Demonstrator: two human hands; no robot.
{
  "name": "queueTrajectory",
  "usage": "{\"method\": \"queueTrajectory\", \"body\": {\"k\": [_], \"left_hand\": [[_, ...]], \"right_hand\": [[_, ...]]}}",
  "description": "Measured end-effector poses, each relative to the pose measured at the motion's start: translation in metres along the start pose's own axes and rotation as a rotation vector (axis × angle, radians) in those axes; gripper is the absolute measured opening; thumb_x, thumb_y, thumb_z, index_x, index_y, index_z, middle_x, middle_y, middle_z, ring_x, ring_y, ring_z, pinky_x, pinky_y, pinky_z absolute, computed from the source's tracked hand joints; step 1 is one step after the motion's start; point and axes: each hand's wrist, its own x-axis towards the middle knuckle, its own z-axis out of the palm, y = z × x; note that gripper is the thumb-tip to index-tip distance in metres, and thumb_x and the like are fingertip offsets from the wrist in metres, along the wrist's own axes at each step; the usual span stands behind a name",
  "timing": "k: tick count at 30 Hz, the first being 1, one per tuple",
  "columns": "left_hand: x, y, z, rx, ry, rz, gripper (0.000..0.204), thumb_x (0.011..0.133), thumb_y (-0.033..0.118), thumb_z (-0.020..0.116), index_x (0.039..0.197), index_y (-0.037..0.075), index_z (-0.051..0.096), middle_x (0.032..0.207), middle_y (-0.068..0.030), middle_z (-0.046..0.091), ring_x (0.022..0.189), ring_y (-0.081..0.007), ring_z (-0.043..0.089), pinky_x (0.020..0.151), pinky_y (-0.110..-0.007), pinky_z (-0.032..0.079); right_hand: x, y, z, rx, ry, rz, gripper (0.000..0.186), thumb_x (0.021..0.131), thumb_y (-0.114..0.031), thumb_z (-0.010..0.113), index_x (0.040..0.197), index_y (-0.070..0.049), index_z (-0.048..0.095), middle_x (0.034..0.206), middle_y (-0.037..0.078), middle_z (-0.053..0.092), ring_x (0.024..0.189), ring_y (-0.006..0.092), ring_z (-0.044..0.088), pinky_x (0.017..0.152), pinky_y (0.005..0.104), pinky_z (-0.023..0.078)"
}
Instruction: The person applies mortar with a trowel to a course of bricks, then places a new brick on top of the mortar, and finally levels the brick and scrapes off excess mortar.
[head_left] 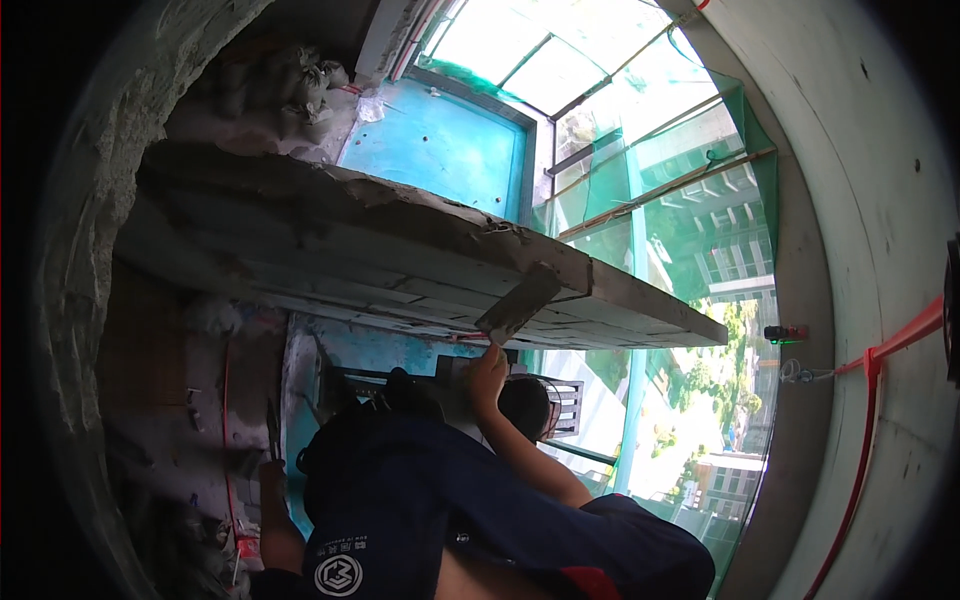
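I am holding a plastering trowel with my right hand, fingers clamped on its handle, blade pressing flat against the plastered concrete ledge. My left hand is gripping a second, narrow tool, fingers wrapped round it.

A single view is given, taken from a wide fisheye camera worn on the head. The scene is seen strongly tilted, with straight edges bent toward the dark round rim. A concrete ledge is viewed from close by, and green netting and outside buildings are seen beyond.
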Motion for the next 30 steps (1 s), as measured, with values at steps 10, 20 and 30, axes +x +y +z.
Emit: {"method": "queueTrajectory", "body": {"k": [10,20,30], "left_hand": [[-0.012,0.009,-0.037,-0.377,-0.110,-0.361,0.012,0.088,0.027,0.052,0.084,0.018,0.059,0.061,-0.0057,0.054,0.049,-0.0240,0.051,0.044,-0.042,0.040],[-0.002,0.014,-0.037,-0.407,-0.139,-0.353,0.019,0.089,0.024,0.052,0.073,0.015,0.056,0.053,-0.0048,0.047,0.041,-0.0212,0.044,0.039,-0.038,0.036],[-0.014,0.044,-0.024,-0.360,-0.165,-0.345,0.018,0.089,0.024,0.054,0.078,0.012,0.061,0.047,-0.0028,0.040,0.035,-0.0177,0.037,0.034,-0.034,0.029]], "right_hand": [[-0.035,-0.138,-0.042,-0.307,-0.396,-0.341,0.026,0.095,-0.028,0.051,0.101,-0.003,0.048,0.076,0.014,0.062,0.067,0.0223,0.061,0.059,0.0361,0.047],[0.018,-0.347,-0.033,-0.616,-0.816,-0.524,0.040,0.095,-0.030,0.048,0.121,0.001,0.048,0.091,0.026,0.063,0.084,0.0385,0.064,0.074,0.0445,0.049],[0.037,-0.396,0.025,-1.067,-1.069,-0.710,0.037,0.098,-0.033,0.043,0.113,-0.002,0.057,0.075,0.015,0.064,0.061,0.0185,0.062,0.061,0.0344,0.050]]}}
